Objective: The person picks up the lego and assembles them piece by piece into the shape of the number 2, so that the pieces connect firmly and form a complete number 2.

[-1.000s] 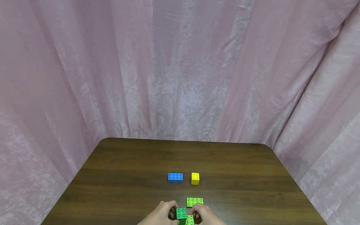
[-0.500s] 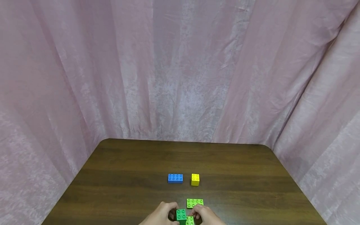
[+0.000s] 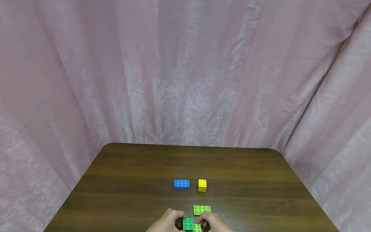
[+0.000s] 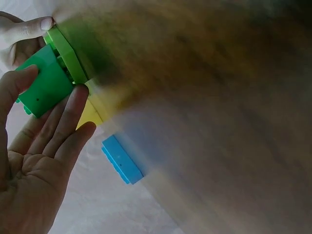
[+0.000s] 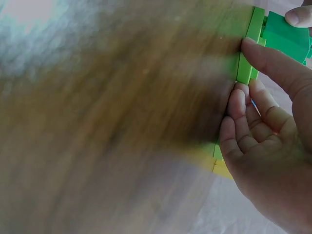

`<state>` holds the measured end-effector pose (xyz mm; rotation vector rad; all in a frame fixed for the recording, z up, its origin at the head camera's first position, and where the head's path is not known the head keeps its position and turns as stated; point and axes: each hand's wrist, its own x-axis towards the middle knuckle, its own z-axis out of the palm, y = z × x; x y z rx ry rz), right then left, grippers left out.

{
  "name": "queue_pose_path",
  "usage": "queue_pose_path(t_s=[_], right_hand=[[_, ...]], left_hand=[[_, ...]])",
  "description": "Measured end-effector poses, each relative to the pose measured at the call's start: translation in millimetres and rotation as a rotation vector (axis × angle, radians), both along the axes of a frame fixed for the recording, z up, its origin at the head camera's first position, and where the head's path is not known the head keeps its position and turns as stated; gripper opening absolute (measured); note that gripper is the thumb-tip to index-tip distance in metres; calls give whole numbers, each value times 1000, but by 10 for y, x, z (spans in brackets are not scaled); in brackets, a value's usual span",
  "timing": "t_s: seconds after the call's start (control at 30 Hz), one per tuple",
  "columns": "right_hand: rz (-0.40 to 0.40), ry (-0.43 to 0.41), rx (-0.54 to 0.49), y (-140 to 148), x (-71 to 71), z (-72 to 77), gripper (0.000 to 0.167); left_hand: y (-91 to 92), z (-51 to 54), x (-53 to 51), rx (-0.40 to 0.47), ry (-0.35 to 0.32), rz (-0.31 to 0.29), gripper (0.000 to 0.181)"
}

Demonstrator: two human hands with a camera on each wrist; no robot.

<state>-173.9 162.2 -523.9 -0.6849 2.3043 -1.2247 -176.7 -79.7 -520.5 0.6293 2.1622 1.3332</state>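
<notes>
My left hand (image 3: 167, 222) pinches a square dark green brick (image 3: 187, 224) between thumb and fingers. A flat lime green brick (image 3: 197, 227) lies on the table just right of it, partly covered by the green one. Thumb and fingers of my right hand (image 3: 215, 223) grip that lime brick. In the left wrist view, the green brick (image 4: 46, 80) stands over part of the lime brick (image 4: 69, 54), with lime studs showing in a narrow gap. The right wrist view has my right thumb on the lime brick's side (image 5: 249, 56). Whether the two bricks are pressed together, I cannot tell.
Just beyond my right fingers lies a second lime brick (image 3: 200, 209), its front corner covered by them. Farther back are a blue brick (image 3: 181, 184) and a yellow brick (image 3: 202, 186). Pink curtains (image 3: 191, 80) surround the brown wooden table (image 3: 130, 180).
The dark green brick has tilted a little, showing less of its front face. Both hands keep their hold. The whole head view has shifted slightly.
</notes>
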Motion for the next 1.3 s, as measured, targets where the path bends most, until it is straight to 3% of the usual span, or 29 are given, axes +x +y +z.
queue_pose_path(t_s=[0.07,0.1,0.2,0.3,0.33,0.5,0.67,0.8,1.03,1.17,1.23,1.3], right_hand=[[-3,-13,-4,6,-3,-5,20],[-6,-16,-3,7,-5,-6,19],[-14,-8,11,3,-10,-3,19],[-20,-6,12,-2,-18,-3,18],[-18,-3,8,-1,-21,-2,18],[19,-5,-5,28,-48,-4,20],[2,-51,-20,31,-61,-12,20],[-73,-98,-46,8,-45,-19,16],[-106,-100,-59,1,-35,-14,16],[-95,-72,-75,9,-24,-10,16],[-92,-68,-85,9,-16,-3,16],[-94,-75,-94,2,-5,0,16]], left_hand=[[-15,-242,-87,31,-5,0,21],[-14,-255,-91,28,0,2,21],[-51,-599,-224,40,3,-15,23],[-44,-590,-211,24,10,2,21],[-59,-694,-254,32,10,-3,23],[-49,-529,-198,22,6,19,26],[-5,-80,-29,4,80,28,21],[17,81,38,-1,110,34,18],[37,104,40,-29,212,18,19],[60,92,21,-67,154,24,20],[62,9,-18,-89,106,26,22],[37,-185,-96,-98,71,18,26]])
